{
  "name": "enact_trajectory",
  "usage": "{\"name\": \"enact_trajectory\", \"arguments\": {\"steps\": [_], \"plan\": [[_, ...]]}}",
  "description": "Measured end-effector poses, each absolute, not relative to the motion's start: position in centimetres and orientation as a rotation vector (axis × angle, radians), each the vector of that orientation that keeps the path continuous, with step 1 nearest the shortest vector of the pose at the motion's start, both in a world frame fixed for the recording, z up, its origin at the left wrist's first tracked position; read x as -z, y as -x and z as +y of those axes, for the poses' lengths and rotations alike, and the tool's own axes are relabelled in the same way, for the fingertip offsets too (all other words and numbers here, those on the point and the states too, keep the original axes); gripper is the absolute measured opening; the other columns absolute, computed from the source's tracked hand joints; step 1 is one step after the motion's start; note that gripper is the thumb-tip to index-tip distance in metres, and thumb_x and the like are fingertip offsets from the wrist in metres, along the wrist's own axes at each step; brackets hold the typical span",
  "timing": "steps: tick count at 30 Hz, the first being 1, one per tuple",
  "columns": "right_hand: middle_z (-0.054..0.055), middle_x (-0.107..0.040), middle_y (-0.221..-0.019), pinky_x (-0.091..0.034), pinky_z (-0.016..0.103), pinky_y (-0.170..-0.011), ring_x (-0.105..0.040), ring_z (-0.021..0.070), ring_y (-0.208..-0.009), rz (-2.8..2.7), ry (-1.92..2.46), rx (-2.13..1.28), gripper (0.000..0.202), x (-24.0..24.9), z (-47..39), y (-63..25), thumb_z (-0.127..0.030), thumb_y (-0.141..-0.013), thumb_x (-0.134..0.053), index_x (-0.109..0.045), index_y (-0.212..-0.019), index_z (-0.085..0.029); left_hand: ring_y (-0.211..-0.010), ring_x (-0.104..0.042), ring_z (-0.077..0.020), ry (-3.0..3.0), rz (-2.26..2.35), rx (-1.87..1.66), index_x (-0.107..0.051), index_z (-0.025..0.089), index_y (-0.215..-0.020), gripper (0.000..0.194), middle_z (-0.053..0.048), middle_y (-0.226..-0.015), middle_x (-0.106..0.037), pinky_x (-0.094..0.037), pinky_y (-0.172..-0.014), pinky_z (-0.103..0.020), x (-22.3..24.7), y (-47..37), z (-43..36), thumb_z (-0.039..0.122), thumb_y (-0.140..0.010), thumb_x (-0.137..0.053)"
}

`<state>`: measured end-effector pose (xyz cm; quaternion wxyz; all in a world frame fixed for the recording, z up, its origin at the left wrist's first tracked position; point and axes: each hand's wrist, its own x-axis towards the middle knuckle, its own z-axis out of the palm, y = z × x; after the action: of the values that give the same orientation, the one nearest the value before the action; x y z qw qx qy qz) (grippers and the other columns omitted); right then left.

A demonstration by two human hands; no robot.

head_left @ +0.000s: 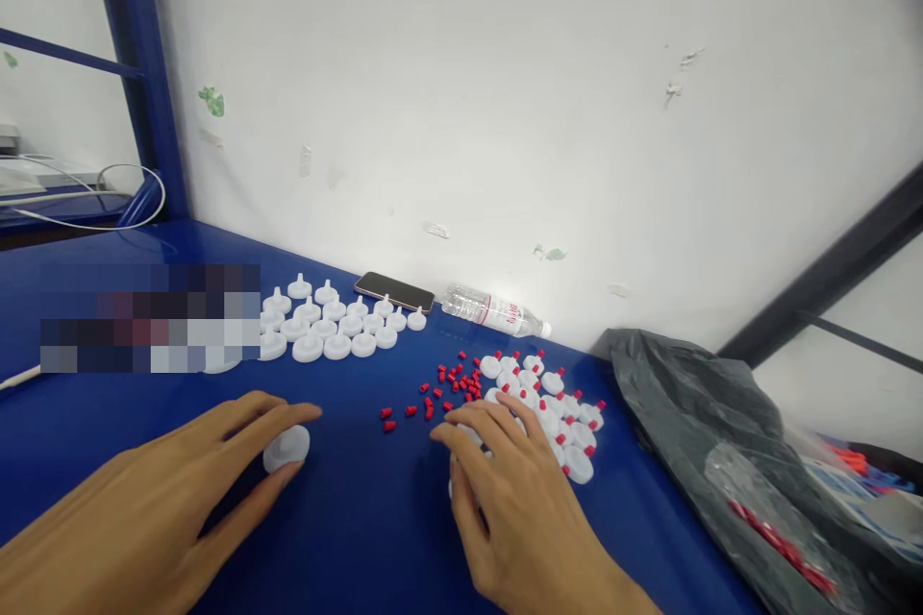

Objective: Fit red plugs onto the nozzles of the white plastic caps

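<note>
My left hand is closed at lower left, with a white round plastic nozzle cap between its thumb and fingers. Lower right of the middle, my right hand curls its fingers down over the near edge of a cluster of white nozzle caps with red tips. White plastic shows beneath and between those fingers, but whether they grip a piece is hidden. Small red tip covers lie scattered between the hands, most of them close to the cluster. Further back left stand several white nozzle caps without red tips, spouts up.
A dark phone and a clear water bottle lie along the wall on the blue table. A grey plastic bag covers the right edge, with a clear bag of red pieces on it. Something pixelated sits at left.
</note>
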<state>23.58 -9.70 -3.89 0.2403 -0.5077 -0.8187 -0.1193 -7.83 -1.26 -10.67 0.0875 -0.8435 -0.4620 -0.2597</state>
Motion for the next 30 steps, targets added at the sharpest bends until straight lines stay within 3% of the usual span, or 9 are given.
{"name": "enact_trajectory", "arguments": {"steps": [4,8,10,13,19,27,30], "plan": [[0.008,-0.07,-0.147,-0.034,0.058,-0.127,-0.058,0.0323,-0.143,-2.231,1.553,0.35,0.042,3.9,-9.4,-24.0,-0.039,-0.111,-0.051,-0.065,-0.146,-0.02,-0.116,-0.076,-0.0352,2.472,-1.488,0.704,-0.048,0.034,-0.16,0.058,-0.006,-0.152,-0.064,-0.069,-0.087,-0.049,9.9,6.5,-1.2,0.057,-0.107,-0.04],[0.007,-0.067,-0.153,-0.031,0.06,-0.13,-0.052,0.0334,-0.15,-2.292,1.621,0.339,0.051,4.1,-8.8,-24.4,-0.047,-0.114,-0.046,-0.061,-0.153,-0.018,-0.104,-0.078,-0.0294,2.51,-1.386,0.727,-0.068,0.03,-0.135,0.047,-0.006,-0.132,-0.072,-0.068,-0.078,-0.04,10.2,6.2,-0.6,0.052,-0.109,-0.036],[0.005,-0.07,-0.149,-0.029,0.06,-0.131,-0.053,0.0325,-0.15,-2.314,1.604,0.344,0.048,4.1,-8.6,-24.6,-0.044,-0.115,-0.044,-0.064,-0.15,-0.018,-0.101,-0.079,-0.0279,2.531,-1.321,0.771,-0.071,0.031,-0.126,0.046,-0.005,-0.126,-0.075,-0.067,-0.076,-0.038,10.5,6.2,-0.4,0.054,-0.11,-0.035],[0.005,-0.076,-0.139,-0.03,0.059,-0.131,-0.059,0.0308,-0.144,-2.339,1.544,0.391,0.04,4.1,-8.3,-24.7,-0.038,-0.115,-0.047,-0.068,-0.142,-0.019,-0.105,-0.079,-0.0283,2.511,-1.276,0.827,-0.07,0.033,-0.128,0.046,-0.003,-0.123,-0.077,-0.067,-0.075,-0.037,10.7,5.8,-0.5,0.057,-0.11,-0.035],[-0.001,-0.081,-0.104,-0.026,0.051,-0.133,-0.068,0.0242,-0.125,-2.364,1.376,0.476,0.019,4.6,-7.9,-25.0,-0.017,-0.108,-0.059,-0.073,-0.119,-0.023,-0.099,-0.08,-0.0231,2.51,-1.114,0.903,-0.07,0.032,-0.123,0.043,0.002,-0.114,-0.081,-0.066,-0.073,-0.032,9.5,4.5,-1.6,0.054,-0.112,-0.035],[-0.002,-0.078,-0.094,-0.023,0.05,-0.135,-0.069,0.0219,-0.116,-2.458,1.272,0.498,0.04,4.1,-8.4,-25.0,0.003,-0.092,-0.069,-0.07,-0.123,-0.022,-0.097,-0.081,-0.0218,2.505,-1.039,0.906,-0.071,0.031,-0.12,0.041,0.001,-0.112,-0.081,-0.064,-0.067,-0.03,9.1,3.9,-2.3,0.05,-0.112,-0.036],[-0.002,-0.079,-0.097,-0.024,0.051,-0.134,-0.07,0.0218,-0.112,-2.431,1.271,0.508,0.039,3.8,-8.4,-24.9,0.001,-0.093,-0.07,-0.07,-0.124,-0.023,-0.101,-0.079,-0.0238,2.511,-1.051,0.898,-0.069,0.032,-0.123,0.04,0.001,-0.114,-0.081,-0.063,-0.068,-0.032,9.8,4.0,-2.3,0.051,-0.112,-0.035]]}}
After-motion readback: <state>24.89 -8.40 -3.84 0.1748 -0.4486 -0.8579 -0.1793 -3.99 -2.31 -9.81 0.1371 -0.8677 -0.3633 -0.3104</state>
